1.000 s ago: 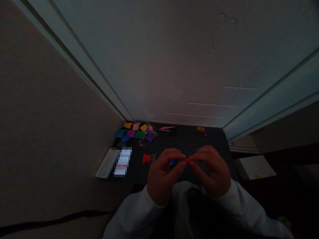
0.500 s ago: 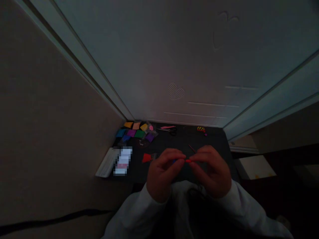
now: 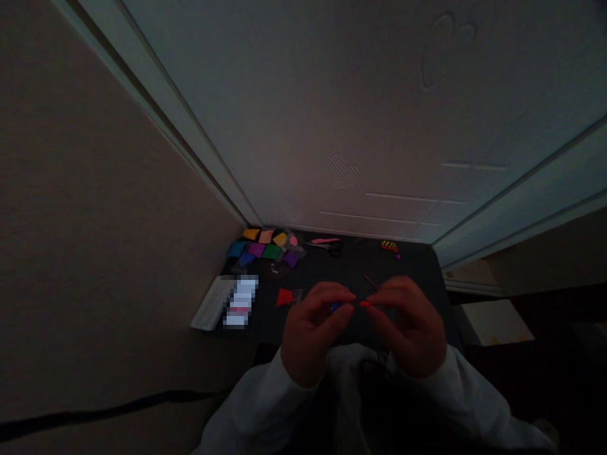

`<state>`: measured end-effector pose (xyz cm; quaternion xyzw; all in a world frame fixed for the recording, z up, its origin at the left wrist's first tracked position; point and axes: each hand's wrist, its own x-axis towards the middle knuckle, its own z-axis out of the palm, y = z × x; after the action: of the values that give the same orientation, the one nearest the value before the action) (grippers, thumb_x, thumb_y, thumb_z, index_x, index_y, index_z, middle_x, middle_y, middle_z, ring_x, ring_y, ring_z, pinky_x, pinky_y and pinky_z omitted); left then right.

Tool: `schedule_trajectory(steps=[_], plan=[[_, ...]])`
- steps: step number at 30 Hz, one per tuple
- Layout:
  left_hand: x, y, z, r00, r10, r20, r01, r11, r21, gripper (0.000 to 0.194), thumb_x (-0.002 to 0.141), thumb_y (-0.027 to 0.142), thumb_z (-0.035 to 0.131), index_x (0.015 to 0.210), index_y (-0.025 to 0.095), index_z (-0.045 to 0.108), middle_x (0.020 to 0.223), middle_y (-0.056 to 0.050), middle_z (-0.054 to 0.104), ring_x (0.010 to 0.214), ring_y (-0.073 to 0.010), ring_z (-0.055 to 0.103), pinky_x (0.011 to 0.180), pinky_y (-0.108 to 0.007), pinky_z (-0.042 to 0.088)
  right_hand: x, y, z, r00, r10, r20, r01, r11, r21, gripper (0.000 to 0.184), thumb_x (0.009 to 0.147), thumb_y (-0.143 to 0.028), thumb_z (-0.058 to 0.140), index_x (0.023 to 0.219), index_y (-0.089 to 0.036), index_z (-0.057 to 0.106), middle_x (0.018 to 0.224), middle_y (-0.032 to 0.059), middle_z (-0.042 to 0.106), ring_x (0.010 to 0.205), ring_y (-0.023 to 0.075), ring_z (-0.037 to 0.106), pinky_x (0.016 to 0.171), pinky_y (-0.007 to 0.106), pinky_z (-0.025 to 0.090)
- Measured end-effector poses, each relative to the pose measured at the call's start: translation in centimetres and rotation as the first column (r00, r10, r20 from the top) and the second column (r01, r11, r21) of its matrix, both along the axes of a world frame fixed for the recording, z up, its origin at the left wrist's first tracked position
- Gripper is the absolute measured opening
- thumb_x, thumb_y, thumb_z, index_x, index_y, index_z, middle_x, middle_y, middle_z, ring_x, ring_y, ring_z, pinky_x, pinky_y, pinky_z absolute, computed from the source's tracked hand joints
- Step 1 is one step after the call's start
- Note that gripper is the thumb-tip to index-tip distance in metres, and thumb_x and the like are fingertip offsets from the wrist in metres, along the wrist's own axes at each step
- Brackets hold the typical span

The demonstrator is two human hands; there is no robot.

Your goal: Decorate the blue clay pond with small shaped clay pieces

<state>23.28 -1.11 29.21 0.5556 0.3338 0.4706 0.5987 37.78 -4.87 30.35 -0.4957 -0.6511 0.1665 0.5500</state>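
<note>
My left hand (image 3: 313,335) is closed, thumb and fingers pinched around a small blue piece (image 3: 334,308) that shows partly between them. Across a narrow gap, my right hand (image 3: 411,328) pinches a small red piece (image 3: 365,304), which looks like modelling clay. Both hands are above the dark table. A thin reddish stick (image 3: 370,282) lies just beyond my right fingers. Left of my left hand is a clear packet of red clay (image 3: 284,296), its right end close to the knuckles.
Several coloured clay packets (image 3: 272,252) cluster at the table's back left. Scissors (image 3: 334,248) and a pink tool (image 3: 325,240) lie behind my hands. A yellow-dotted red piece (image 3: 389,245) is at the back right. A blurred lit screen (image 3: 241,301) stands at the left edge.
My hands have parted slightly. The red piece has come away from my left fingertips and stays in my right pinch. More of the blue piece shows. The view has shifted slightly left.
</note>
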Motion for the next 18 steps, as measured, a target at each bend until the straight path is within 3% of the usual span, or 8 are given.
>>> schedule_trajectory(steps=[7,18], plan=[[-0.13,-0.17,0.47,0.993,0.027,-0.118,-0.013,0.993,0.118,0.018,0.067,0.013,0.062,0.082,0.023,0.066,0.087,-0.003,0.058,0.088,-0.0166,0.054,0.079,-0.030,0.044,-0.06,-0.12,-0.26,1.000,0.002,-0.003,-0.002,1.000,-0.004,0.021,0.069,-0.009,0.058,0.086,-0.021,0.059,0.075,0.0023,0.056,0.071,0.0153,0.052,0.061,0.031,0.043],[0.14,-0.06,0.20,0.993,0.018,-0.113,0.000,0.988,0.156,0.019,0.069,0.009,0.060,0.079,0.024,0.064,0.086,-0.002,0.057,0.089,-0.0149,0.053,0.081,-0.029,0.043,0.10,-0.10,-0.19,0.999,-0.013,0.036,0.013,1.000,0.015,0.020,0.068,-0.010,0.058,0.085,-0.021,0.058,0.074,0.0026,0.057,0.070,0.0154,0.053,0.060,0.031,0.044]])
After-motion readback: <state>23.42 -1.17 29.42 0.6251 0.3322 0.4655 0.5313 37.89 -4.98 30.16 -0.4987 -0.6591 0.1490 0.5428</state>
